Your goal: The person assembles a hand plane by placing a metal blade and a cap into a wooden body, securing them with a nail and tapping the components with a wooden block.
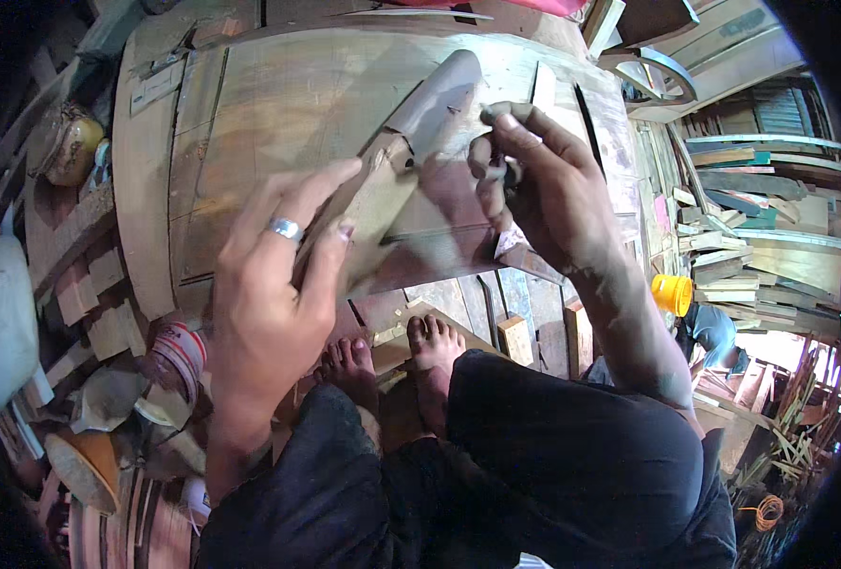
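Note:
My left hand [274,256], with a ring on one finger, reaches over the left edge of a pale wooden piece [383,204]. Its fingers are stretched out and the thumb stands apart; slight blur hides whether they touch the wood. A curled grey-brown sheet [437,104] lies at the far end of that piece. Raised to the right of it, my right hand [548,185] has its fingers curled, thumb and forefinger pressed together. Whatever it pinches, if anything, is too small to name. Under both hands lies a broad wooden panel [297,104].
My bare feet [435,346] stand on scrap wood below the panel's near edge. Wood offcuts [108,332] and a white container [3,322] crowd the left. Stacked boards [781,237], a yellow bucket [671,294] and another person [710,337] are at the right.

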### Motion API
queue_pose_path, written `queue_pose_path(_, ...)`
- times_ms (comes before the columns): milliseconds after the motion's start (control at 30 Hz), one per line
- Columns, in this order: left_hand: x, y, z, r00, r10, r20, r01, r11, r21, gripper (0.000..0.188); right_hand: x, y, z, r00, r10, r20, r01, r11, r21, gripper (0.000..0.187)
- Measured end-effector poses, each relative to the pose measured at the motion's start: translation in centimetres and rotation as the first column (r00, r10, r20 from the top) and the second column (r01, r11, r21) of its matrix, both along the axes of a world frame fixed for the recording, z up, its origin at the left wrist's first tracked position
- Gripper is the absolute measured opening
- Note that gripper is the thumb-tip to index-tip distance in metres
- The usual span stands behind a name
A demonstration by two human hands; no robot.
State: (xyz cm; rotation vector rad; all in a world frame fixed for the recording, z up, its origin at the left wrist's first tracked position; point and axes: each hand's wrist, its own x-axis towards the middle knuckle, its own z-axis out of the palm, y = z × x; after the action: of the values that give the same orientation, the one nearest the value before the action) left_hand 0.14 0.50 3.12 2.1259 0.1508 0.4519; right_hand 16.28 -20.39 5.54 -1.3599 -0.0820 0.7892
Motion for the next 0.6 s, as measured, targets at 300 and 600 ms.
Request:
queue_pose_path(300,0.8,-0.4,-0.4,0.955,-0.073,0.289,0.107,0.989,-0.103,0.032,-4.2,1.6,2.6,0.952,0.304,0.025,-0.305,0.952,0.009,0.027)
queue_pose_path(600,1.3,-0.4,-0.9,0.966,0.005,0.258,0.052,0.975,-0.216,0.014,-5.1,2.2,2.2,0.907,0.42,0.03,-0.414,0.903,-0.117,0.034)
